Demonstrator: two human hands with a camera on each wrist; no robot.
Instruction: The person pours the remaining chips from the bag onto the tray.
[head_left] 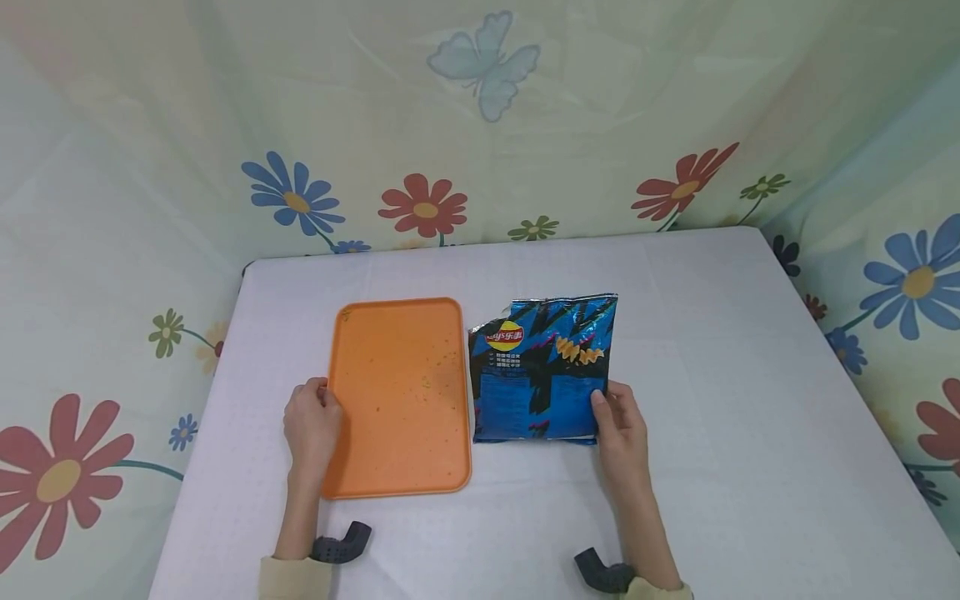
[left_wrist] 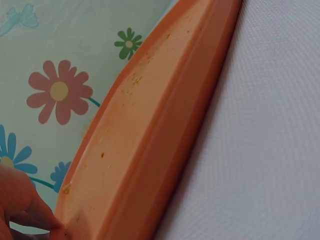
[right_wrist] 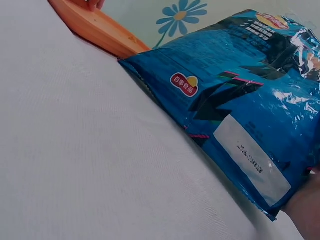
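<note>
An orange tray (head_left: pixel 393 454) with a raised rim lies on the left half of the table, small crumbs scattered over it. My left hand (head_left: pixel 311 421) pinches its left rim, with the fingertips (left_wrist: pixel 55 224) at the edge in the left wrist view. Just to the right of the tray is a blue and black bag of chips (head_left: pixel 510 408), its upper left corner notched as if torn. My right hand (head_left: pixel 621 425) grips the bag by its lower right edge, thumb on the front. A white label (right_wrist: pixel 252 160) shows near the bag's bottom in the right wrist view.
A white cloth (head_left: pixel 750 433) covers the table. Behind it and along both sides hangs a pale curtain (head_left: pixel 570 150) printed with flowers and a butterfly. Dark curved devices are strapped at the left wrist (head_left: pixel 341 543) and the right wrist (head_left: pixel 603 573).
</note>
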